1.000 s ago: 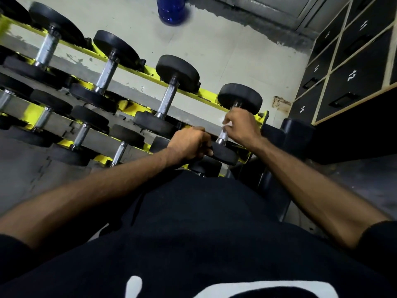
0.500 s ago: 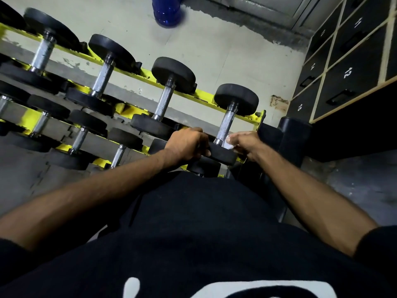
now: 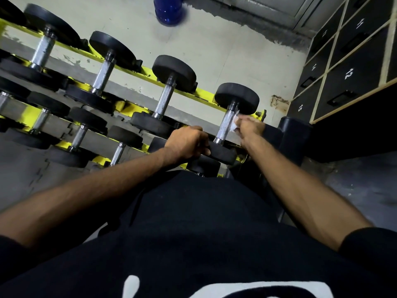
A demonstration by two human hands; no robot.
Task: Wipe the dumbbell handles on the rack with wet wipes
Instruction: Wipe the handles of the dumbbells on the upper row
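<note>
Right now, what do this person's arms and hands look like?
Left hand and right hand are bare: no gloves, watch or rings visible. Forearms uncovered; black left sleeve and right sleeve end near the elbows, matching a black top with white print.

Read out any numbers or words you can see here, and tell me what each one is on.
"12": white, on a black locker door.
"13", probably: on the lower locker door.
Other locker numbers: too blurred to read.
White print on the black shirt: cut off, unreadable.
Dumbbells: no markings visible.
</note>
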